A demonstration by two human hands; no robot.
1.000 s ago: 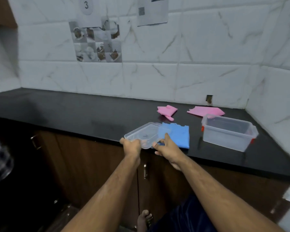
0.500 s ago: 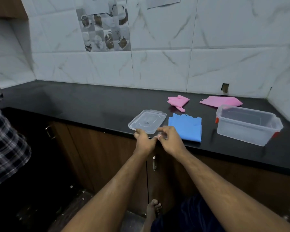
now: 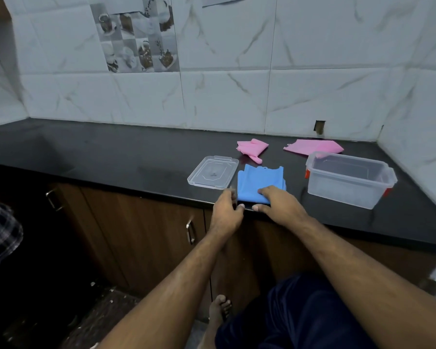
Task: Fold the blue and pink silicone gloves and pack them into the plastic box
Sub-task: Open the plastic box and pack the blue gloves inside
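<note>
Blue silicone gloves [image 3: 260, 181], folded into a flat stack, lie at the front edge of the black tabletop [image 3: 111, 157], directly under the right hand [image 3: 278, 204]. That hand's fingers [image 3: 266, 190] lie on the near part of the stack, loosely bent, while its thumb reaches along the tabletop's front edge below the gloves — whether it is pinching the stack or only pressing on it I cannot tell. The left hand [image 3: 225, 210] sits just to the left of the right thumb, at the gloves' near left corner; its fingers are curled toward that corner and its thumb points at the right thumb, but a real grip on anything does not show.

Beyond the left fingers, touching or almost touching the gloves' left side, lies the clear lid [image 3: 213, 172], flat on the tabletop. To the right of the right fingers, apart from the gloves, stands the open plastic box [image 3: 350, 181] (translucent, with red clips at its ends). Farther back from both hands lie the pink gloves — one crumpled pink glove [image 3: 252, 147] behind the blue stack, and a flatter pink glove [image 3: 314, 146] just behind the box.
</note>
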